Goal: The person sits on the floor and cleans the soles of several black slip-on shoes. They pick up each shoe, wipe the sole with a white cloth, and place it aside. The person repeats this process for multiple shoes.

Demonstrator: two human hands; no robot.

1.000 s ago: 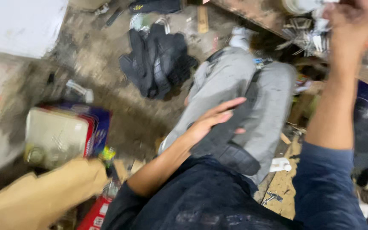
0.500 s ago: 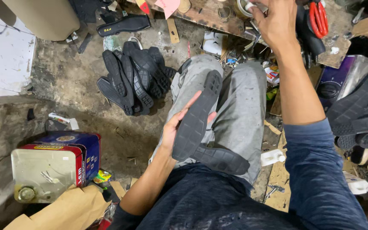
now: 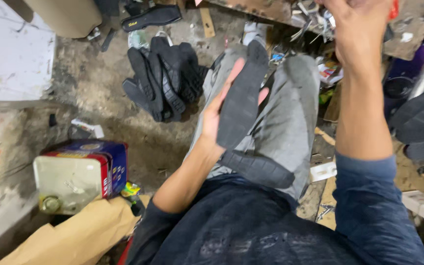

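Holding a flat black rubber shoe sole (image 3: 241, 98) over our grey-trousered lap, our left hand (image 3: 217, 115) grasps it edgewise. Our right hand (image 3: 359, 29) reaches the cluttered wooden bench (image 3: 261, 7); we cannot tell its grip.

We've got one view only, head cam, looking steeply down over our own chest and lap toward the dirt floor (image 3: 99, 93). It's close: the left hand (image 3: 217, 115) sits mid-frame, the right hand (image 3: 361, 27) is cut by the top edge. Knees point away from the cam, w/ the cluttered desk (image 3: 251, 7) along the top. No 2nd view to overlap.
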